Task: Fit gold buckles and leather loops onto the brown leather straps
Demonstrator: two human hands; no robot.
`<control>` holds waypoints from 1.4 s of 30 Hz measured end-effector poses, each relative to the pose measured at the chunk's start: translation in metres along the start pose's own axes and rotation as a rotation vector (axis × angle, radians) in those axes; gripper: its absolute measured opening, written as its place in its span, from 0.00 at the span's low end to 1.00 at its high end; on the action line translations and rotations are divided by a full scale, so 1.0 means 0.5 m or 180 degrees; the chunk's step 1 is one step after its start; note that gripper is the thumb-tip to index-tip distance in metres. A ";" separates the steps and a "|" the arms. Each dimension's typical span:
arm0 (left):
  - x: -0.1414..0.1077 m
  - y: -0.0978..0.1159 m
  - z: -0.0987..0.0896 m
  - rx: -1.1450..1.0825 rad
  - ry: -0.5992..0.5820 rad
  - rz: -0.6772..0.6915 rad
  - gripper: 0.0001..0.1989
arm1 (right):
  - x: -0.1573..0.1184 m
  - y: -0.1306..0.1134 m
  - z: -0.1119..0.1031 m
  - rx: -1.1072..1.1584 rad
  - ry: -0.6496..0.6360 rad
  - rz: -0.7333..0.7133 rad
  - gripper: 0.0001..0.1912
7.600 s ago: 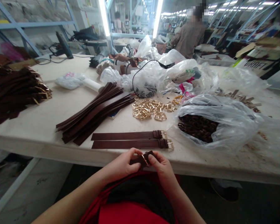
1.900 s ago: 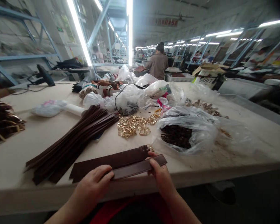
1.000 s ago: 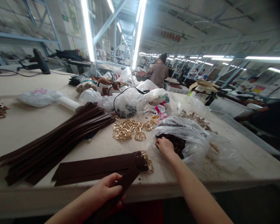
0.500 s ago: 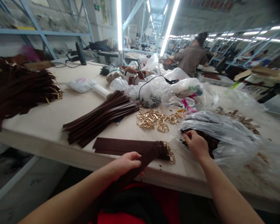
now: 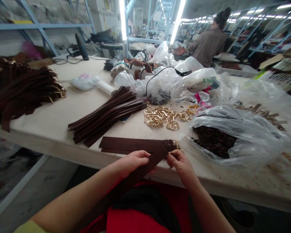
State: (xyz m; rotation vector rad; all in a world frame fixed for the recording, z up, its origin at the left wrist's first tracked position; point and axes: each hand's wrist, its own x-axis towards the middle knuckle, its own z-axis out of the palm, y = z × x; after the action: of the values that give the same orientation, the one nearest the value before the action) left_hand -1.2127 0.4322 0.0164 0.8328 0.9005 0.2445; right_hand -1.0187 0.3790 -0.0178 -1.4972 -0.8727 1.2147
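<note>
A dark brown leather strap point(image 5: 145, 166) slants up from my lap, with my left hand point(image 5: 138, 160) closed round it. At the strap's upper end, my right hand point(image 5: 180, 163) is pinched; a small dark piece partly shows at its fingertips, too hidden to name. Just behind both hands lie brown belts point(image 5: 133, 144) with loops and gold buckles at their right end. A plastic bag point(image 5: 252, 136) holding many small dark loops point(image 5: 214, 140) is open to the right. Gold buckles point(image 5: 160, 116) lie in a loose pile beyond the belts.
A fanned stack of brown straps point(image 5: 109, 115) lies left of the buckles. A big heap of buckled belts point(image 5: 21, 87) is at the far left. Plastic bags point(image 5: 177, 81) crowd the back of the table point(image 5: 50, 129). A person point(image 5: 208, 45) stands beyond, at the right.
My right hand has moved left from the bag of dark loops to the strap's end. My left hand still grips the strap. The view has shifted slightly, and the person behind appears farther right.
</note>
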 end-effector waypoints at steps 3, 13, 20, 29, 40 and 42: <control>0.005 0.001 -0.001 -0.0232 -0.0177 -0.0158 0.14 | -0.004 0.014 -0.011 0.0114 0.0002 0.0122 0.17; 0.011 0.009 -0.008 -0.0504 -0.0163 -0.0274 0.13 | -0.019 0.041 -0.001 0.1306 -0.0259 0.0740 0.13; 0.013 -0.005 -0.008 -0.0443 -0.0421 -0.0293 0.14 | -0.019 0.050 0.015 0.1235 -0.0002 0.0650 0.14; 0.015 -0.006 -0.017 -0.0627 -0.0805 -0.0616 0.16 | -0.020 0.041 0.030 0.1144 -0.0021 0.0632 0.18; 0.018 -0.009 -0.017 -0.0483 -0.0792 -0.0793 0.16 | -0.019 0.038 0.034 0.0737 0.0267 0.0413 0.20; 0.015 -0.011 -0.009 -0.0024 -0.0699 -0.0670 0.16 | -0.018 0.035 0.033 0.0571 0.0310 0.0293 0.20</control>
State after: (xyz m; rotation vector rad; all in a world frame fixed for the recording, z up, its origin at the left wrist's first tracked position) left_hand -1.2122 0.4346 0.0066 0.7357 0.7727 -0.0271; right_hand -1.0378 0.3700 -0.0324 -1.4508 -0.6194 1.2419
